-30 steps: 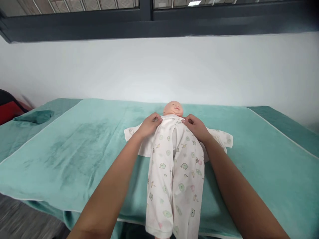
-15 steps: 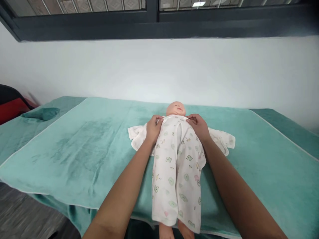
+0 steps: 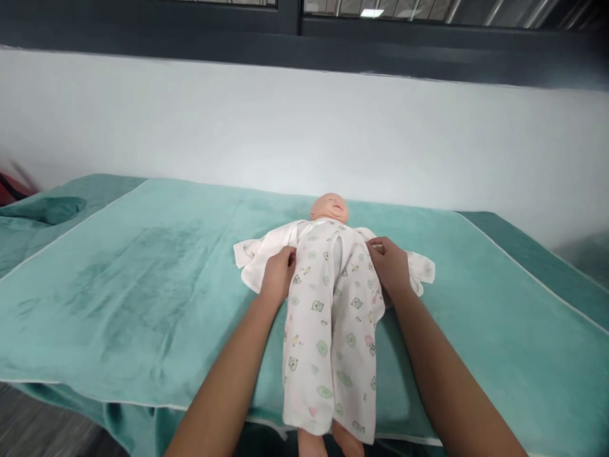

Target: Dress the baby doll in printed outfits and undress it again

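Observation:
A baby doll (image 3: pixel 329 207) lies on its back, its head at the far side and its feet toward me. A white baby shirt (image 3: pixel 271 247) spreads out under the doll's trunk, its sleeves reaching to both sides. Over the doll's front lie white baby pants (image 3: pixel 328 330) printed with green animals, the doll's lower legs (image 3: pixel 311 444) showing below the hems. My left hand (image 3: pixel 280 273) is closed at the left edge of the pants, fingertips partly hidden. On the opposite edge, my right hand (image 3: pixel 390 263) pinches the cloth near the waist.
A green blanket (image 3: pixel 143 285) with pale piping covers the bed and hangs over its near edge. Behind it rises a white wall (image 3: pixel 266 127) below a dark window frame (image 3: pixel 228 38). Something red and black (image 3: pixel 12 187) stands at the far left.
Both hands have slid from the top corners of the pants down along their sides, toward me. More of the shirt's left front is uncovered. The view has also shifted slightly.

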The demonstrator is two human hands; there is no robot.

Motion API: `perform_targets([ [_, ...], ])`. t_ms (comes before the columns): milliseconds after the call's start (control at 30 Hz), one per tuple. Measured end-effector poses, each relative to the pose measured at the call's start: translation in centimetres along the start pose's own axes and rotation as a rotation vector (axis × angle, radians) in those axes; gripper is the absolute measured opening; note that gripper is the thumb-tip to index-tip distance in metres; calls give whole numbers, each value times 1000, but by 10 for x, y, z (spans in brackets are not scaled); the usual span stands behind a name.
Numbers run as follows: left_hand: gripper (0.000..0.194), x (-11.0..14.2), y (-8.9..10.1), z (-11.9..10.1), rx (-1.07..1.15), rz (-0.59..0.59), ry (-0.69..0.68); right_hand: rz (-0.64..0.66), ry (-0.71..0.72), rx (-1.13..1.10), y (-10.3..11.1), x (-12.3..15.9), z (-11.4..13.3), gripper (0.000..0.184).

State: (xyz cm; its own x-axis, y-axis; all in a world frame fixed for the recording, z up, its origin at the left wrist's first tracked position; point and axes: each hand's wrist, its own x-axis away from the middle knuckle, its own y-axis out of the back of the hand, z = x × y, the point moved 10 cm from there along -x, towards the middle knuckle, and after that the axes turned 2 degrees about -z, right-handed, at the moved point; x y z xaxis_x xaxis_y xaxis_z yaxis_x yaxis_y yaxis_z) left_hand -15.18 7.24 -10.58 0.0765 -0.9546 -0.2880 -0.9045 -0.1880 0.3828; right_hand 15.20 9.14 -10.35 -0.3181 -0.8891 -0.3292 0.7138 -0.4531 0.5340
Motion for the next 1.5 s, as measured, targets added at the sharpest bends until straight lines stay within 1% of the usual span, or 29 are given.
perform_targets([
  [100, 14, -2, -6, 3, 74, 95, 83, 159, -22, 17, -12, 5, -11, 15],
  [233, 23, 2, -17, 4, 307, 245, 204, 344, -15, -173, -24, 16, -10, 24],
  [333, 30, 7, -22, -1, 420, 312, 236, 414, -47, -297, -27, 22, -5, 32],
  [433, 30, 9, -23, -7, 427, 345, 225, 424, -86, -340, -27, 23, -4, 35],
  [533, 32, 8, -22, -9, 402, 351, 219, 455, -118, -375, -31, 22, -4, 32],
  [600, 32, 7, -22, -11, 382, 362, 212, 502, -158, -422, -36, 23, -6, 30],
  [667, 33, 7, -22, -14, 369, 380, 194, 577, -205, -491, -44, 27, -7, 30],
  [767, 37, 6, -21, -17, 364, 367, 180, 651, -264, -617, -53, 34, -7, 31],
  [867, 35, 7, -25, -12, 409, 361, 232, 620, -305, -703, -52, 35, -11, 34],
  [1000, 34, 12, -37, -7, 574, 394, 315, 582, -337, -745, -49, 33, -17, 38],
  [1067, 35, 13, -36, -6, 635, 365, 345, 585, -367, -752, -49, 33, -18, 40],
  [1133, 36, 13, -33, -5, 682, 312, 375, 588, -392, -754, -48, 34, -17, 43],
  [1200, 41, 14, -31, -6, 739, 272, 399, 557, -401, -756, -46, 33, -15, 46],
  [1267, 44, 13, -31, -5, 791, 251, 406, 492, -396, -760, -41, 30, -14, 49],
  [1333, 43, 11, -32, -2, 816, 237, 400, 440, -391, -766, -38, 28, -14, 54],
  [1400, 40, 9, -34, 3, 812, 226, 391, 425, -401, -771, -38, 27, -17, 58],
  [1500, 40, 8, -36, 12, 778, 204, 371, 449, -439, -778, -42, 28, -22, 63],
])
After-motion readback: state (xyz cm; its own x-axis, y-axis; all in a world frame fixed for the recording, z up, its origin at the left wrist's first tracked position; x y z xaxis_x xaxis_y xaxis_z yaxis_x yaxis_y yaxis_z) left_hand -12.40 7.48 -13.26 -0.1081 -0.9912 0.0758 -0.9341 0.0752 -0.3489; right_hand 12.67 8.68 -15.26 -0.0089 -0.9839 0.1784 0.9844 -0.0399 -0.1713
